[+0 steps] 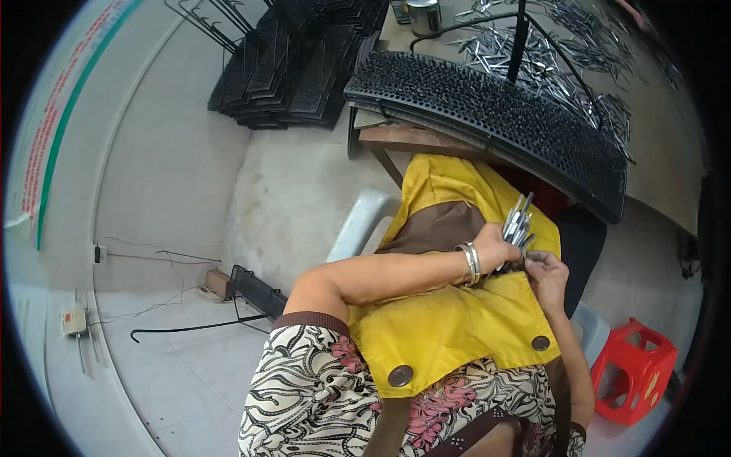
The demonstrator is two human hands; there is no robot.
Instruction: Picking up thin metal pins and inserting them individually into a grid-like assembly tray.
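Note:
My left hand (493,245), with two bracelets at its wrist, is closed around a bundle of thin silver metal pieces (518,221). Their ends stick up above the fist. Close against the bundle's right side, my right hand (550,276) has thumb and finger pressed together. Whatever lies in that pinch is too small to make out. Both hands are over my lap, in front of a yellow apron (434,324). Just beyond them a long black rack (487,99), covered in dense short pegs, rests at the table's near edge.
Many loose metal pieces (499,53) lie heaped on the table (662,145) behind the rack, near a metal can (423,17). Stacked black racks (293,76) with hooked rods stand at the far left. A red plastic stool (636,369) is at the right.

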